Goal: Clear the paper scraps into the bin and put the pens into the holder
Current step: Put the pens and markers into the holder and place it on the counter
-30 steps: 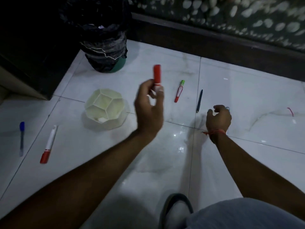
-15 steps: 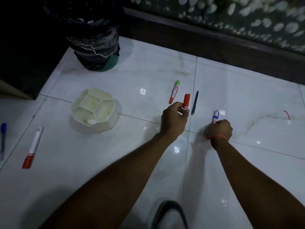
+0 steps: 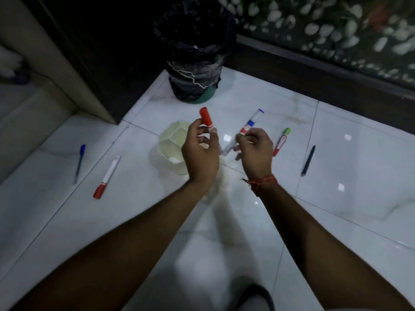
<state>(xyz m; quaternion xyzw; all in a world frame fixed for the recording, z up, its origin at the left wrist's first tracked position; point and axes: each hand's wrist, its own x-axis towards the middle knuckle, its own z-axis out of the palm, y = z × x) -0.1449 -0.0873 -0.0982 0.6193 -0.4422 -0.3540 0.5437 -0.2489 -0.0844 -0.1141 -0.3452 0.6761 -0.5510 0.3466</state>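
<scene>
Head view: a tiled floor [image 3: 336,176] seen from above, with both arms reaching to the middle of the frame.
Left hand [image 3: 201,153]: its fingers are curled around a red marker [image 3: 206,117], held up over the holder [image 3: 171,149].
Right hand [image 3: 254,150]: it pinches a blue marker [image 3: 252,121], which points to the upper right.
Holder: pale, with several compartments, left of centre, partly hidden behind the left hand.
Bin [image 3: 194,63]: at the top centre, lined with a dark bag.
Pens on the floor: a blue pen [image 3: 79,162] and a red-capped marker [image 3: 106,178] at the left; a green-capped pen [image 3: 281,141] and a dark pen [image 3: 308,161] at the right.
Scraps: small white squares on the tiles at the right could be paper or only reflections; I cannot tell.
Step in hand: I judge that both held markers are being carried to the holder.
Next move: probably to lower each marker, end first, into a free compartment and release it.
</scene>
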